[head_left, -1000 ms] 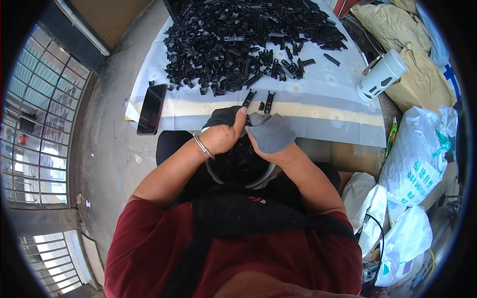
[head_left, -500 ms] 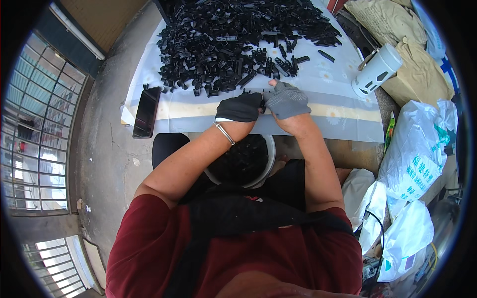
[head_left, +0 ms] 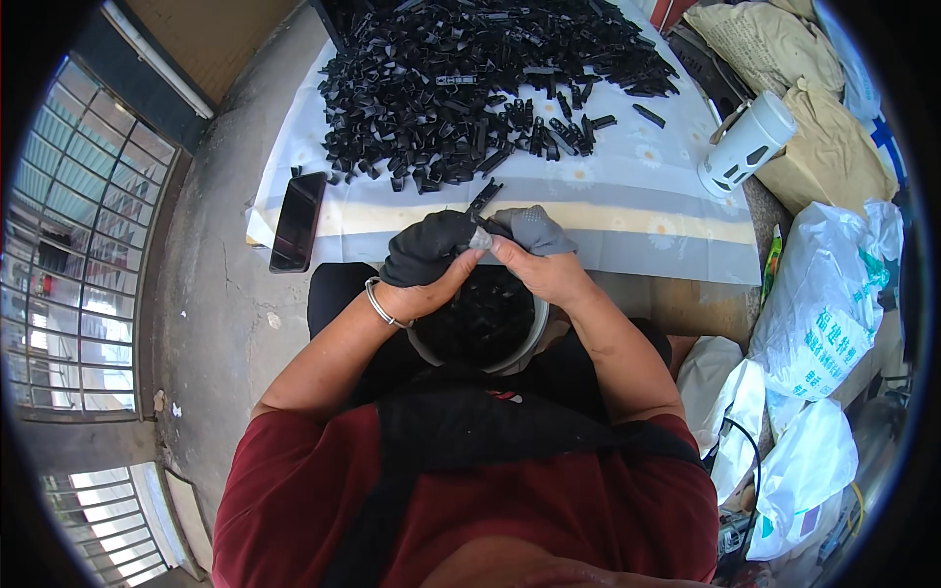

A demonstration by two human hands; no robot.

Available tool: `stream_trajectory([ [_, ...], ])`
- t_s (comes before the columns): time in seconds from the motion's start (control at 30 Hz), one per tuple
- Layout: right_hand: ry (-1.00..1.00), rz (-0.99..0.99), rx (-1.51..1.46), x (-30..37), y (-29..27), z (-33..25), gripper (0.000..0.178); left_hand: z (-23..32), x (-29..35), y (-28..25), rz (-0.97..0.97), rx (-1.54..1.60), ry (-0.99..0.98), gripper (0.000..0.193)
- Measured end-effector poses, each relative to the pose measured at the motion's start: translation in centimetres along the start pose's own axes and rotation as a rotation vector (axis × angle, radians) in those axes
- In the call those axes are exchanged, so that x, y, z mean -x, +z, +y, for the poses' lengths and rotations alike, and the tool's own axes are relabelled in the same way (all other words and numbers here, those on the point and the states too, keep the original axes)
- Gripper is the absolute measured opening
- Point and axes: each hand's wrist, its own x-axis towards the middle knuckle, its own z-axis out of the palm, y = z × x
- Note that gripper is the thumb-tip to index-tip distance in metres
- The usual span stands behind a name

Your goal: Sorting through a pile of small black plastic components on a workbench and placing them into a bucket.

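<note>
Between my two hands, over the table's near edge, is a slim black plastic part (head_left: 485,199), its far end sticking up past my fingers. My left hand (head_left: 428,248), in a black glove with a bare thumb, is closed on it. My right hand (head_left: 537,245), in a grey glove, pinches the same part from the other side, thumbs almost touching. My fingers cover its lower end. Right below, a white bucket (head_left: 538,328) between my knees holds many black parts. Beyond my hands spreads a big heap of similar black plastic parts (head_left: 431,108).
The table wears a pale flowered cloth (head_left: 637,220). A dark phone (head_left: 297,222) lies at its left edge, and a white tumbler (head_left: 747,144) stands at the right. White plastic sacks (head_left: 818,304) and brown paper bags (head_left: 818,147) crowd the right side. A barred window (head_left: 88,245) is at left.
Both hands have drawn back toward me and left, from near the heap to above the bucket. The black part now shows between them, and my thumbs have come together.
</note>
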Motion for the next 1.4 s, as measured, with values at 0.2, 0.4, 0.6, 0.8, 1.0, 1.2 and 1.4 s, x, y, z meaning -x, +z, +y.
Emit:
stream_trajectory([
  [0.2,0.058,0.085,-0.211,-0.2,1.5,-0.9,0.019,1.1,1.2,0.7,0.103,0.358,-0.236,0.015],
  [0.4,-0.067,0.106,0.118,0.1,1.8,-1.1,0.014,1.0,1.4,1.6,0.276,0.843,-0.679,0.030],
  [0.6,-0.429,0.163,0.519,0.5,2.3,0.5,0.020,-0.5,1.3,1.5,-0.117,0.450,-1.017,0.052],
  [0.8,-0.052,-0.024,0.491,0.3,-0.8,-2.6,0.023,-0.9,0.7,0.0,-0.036,0.585,-0.820,0.046],
  [1.0,-0.176,0.007,0.639,0.9,-0.2,-1.7,0.026,0.1,-0.1,-0.9,-0.053,0.350,-0.709,0.044],
  [1.2,-0.200,0.038,0.749,1.1,0.2,-2.0,0.024,0.4,-0.3,-1.2,-0.078,0.325,-0.691,0.041],
  [1.4,-0.245,0.036,0.851,1.0,1.9,-0.7,0.022,0.4,0.3,-0.6,-0.131,0.084,-0.522,0.041],
])
